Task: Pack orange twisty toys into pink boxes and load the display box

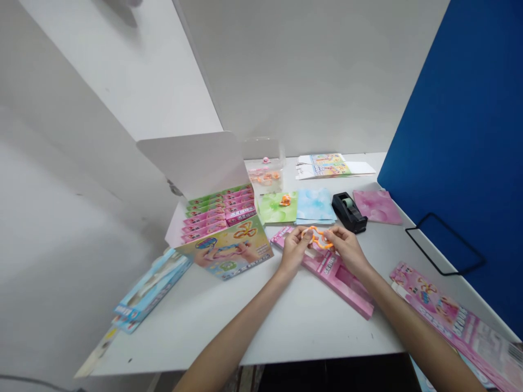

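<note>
Both hands hold an orange-and-yellow twisty loop toy (321, 243) between them, over the middle of the table. My left hand (295, 246) pinches its left end, and my right hand (344, 245) pinches the right end. Beneath the hands lies a pink windowed box (341, 283), flat and slanting toward the lower right. Beyond them rest a green card (269, 209) with a small orange piece (285, 200) on it and a stack of light blue cards (315, 204).
An open display box (229, 261) packed with pink and green boxes (204, 222) stands left. Blue boxes (153, 288) lie beside it. Behind are a clear bin (261, 149) and printed cartons (335, 166). A tape dispenser (349, 213), pink cards (378, 207) and pink cartons (457, 318) occupy the right.
</note>
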### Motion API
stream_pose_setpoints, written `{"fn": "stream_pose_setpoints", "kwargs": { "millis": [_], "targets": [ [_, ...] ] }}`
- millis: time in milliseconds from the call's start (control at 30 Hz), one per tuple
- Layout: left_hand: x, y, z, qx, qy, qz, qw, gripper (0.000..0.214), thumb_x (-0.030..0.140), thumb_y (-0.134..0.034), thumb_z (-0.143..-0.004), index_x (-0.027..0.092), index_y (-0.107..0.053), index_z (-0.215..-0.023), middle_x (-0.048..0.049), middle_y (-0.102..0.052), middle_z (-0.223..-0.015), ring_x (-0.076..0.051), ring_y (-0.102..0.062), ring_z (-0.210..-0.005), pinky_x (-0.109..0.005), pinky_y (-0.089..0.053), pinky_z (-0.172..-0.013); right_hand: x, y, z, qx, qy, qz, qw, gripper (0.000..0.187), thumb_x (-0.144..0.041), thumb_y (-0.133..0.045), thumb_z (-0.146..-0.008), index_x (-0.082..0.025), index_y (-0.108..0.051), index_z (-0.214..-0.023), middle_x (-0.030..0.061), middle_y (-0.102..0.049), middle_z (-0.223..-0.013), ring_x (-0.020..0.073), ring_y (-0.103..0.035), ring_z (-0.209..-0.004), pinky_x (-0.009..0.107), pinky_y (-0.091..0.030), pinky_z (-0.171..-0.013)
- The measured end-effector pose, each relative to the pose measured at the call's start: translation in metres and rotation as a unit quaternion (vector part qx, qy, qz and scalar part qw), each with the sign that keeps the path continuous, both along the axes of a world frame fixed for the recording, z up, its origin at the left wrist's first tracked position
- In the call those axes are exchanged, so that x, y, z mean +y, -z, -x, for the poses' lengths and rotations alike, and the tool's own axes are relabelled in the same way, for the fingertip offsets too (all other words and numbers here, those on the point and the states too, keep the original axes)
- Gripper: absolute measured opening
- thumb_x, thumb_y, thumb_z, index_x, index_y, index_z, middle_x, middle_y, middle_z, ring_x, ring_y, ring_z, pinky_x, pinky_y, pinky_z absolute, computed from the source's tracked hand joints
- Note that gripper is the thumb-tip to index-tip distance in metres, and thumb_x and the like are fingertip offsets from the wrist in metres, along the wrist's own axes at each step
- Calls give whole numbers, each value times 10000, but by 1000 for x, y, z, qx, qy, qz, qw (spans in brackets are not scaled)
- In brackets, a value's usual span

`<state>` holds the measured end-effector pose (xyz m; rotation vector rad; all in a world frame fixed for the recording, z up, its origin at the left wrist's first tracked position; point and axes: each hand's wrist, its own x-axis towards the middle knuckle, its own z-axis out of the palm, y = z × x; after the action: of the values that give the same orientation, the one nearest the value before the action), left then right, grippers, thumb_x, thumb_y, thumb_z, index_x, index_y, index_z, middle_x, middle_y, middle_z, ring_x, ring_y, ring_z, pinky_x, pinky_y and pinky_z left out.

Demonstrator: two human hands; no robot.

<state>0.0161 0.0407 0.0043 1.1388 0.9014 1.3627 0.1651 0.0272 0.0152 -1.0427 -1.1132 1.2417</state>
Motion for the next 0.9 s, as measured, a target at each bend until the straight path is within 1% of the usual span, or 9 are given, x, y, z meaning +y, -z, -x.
{"fn": "stream_pose_setpoints", "kwargs": {
  "millis": [133, 200, 300, 400, 467, 533, 700, 800, 900],
  "targets": [
    [-1, -7, 3, 24, -5, -8, 1000, 504, 641, -736, -641, 171, -619, -778, 19, -604, -624, -101, -526, -554, -219, -434, -563, -1, 0, 2, -24, 6, -33, 999, 396, -577, -743, -690, -212, -590, -684, 3, -597, -662, 131, -476, -537, 265, -386, -481],
    [0, -8, 4, 33, -9, -16, 999, 498, 637, -733, -649, 170, -623, -784, 20, -605, -626, -100, -531, -559, -213, -436, -561, 0, 2, 3, -25, 0, -27, 999, 393, -583, -732, -700, -213, -600, -699, 4, -602, -689, 130, -490, -542, 266, -412, -484],
    [0, -7, 4, 34, -7, -14, 999, 502, 629, -734, -655, 164, -627, -811, 16, -611, -624, -107, -554, -577, -209, -445, -566, 2, 6, -1, -20, -33, -2, 999, 378, -569, -745, -694, -212, -639, -758, -1, -612, -708, 132, -524, -552, 277, -452, -518],
    [0, -4, 3, 25, 1, -9, 1000, 544, 616, -741, -656, 168, -637, -946, 18, -619, -632, -111, -564, -568, -215, -462, -574, 4, 7, -8, -24, -78, 20, 996, 369, -505, -771, -692, -202, -693, -887, 24, -677, -810, 160, -603, -644, 300, -493, -608],
    [0, -3, 2, 24, 4, -17, 1000, 562, 599, -742, -669, 177, -643, -1027, 23, -612, -648, -107, -557, -559, -217, -469, -574, 4, 6, -12, -39, -94, 20, 995, 358, -471, -764, -711, -195, -713, -934, 42, -700, -867, 181, -630, -710, 311, -504, -650],
    [-1, -2, 1, 32, 3, -33, 999, 520, 584, -733, -690, 183, -670, -1016, 21, -599, -671, -102, -545, -558, -214, -467, -563, 5, 7, -12, -52, -85, 7, 995, 327, -466, -743, -728, -194, -721, -908, 41, -699, -848, 190, -631, -722, 316, -504, -648],
    [1, 0, 2, 66, -7, -53, 996, 441, 574, -692, -735, 183, -710, -936, 12, -594, -698, -92, -506, -542, -204, -427, -520, 6, 13, -6, -83, -19, -52, 995, 258, -450, -685, -762, -209, -691, -853, 3, -650, -756, 177, -592, -691, 305, -482, -634],
    [4, 1, 4, 75, -8, -46, 996, 443, 581, -679, -741, 185, -711, -936, 22, -580, -656, -88, -478, -515, -201, -396, -495, 4, 14, -2, -71, -1, -53, 996, 259, -461, -670, -766, -212, -673, -841, -7, -623, -724, 167, -573, -657, 300, -472, -622],
    [7, 1, 4, 84, 17, -32, 996, 469, 605, -678, -725, 183, -707, -925, 29, -572, -615, -90, -474, -494, -202, -373, -474, 2, 8, -1, -44, 7, -45, 998, 276, -481, -687, -755, -220, -685, -841, 4, -608, -736, 173, -571, -649, 317, -489, -616]
  ]
}}
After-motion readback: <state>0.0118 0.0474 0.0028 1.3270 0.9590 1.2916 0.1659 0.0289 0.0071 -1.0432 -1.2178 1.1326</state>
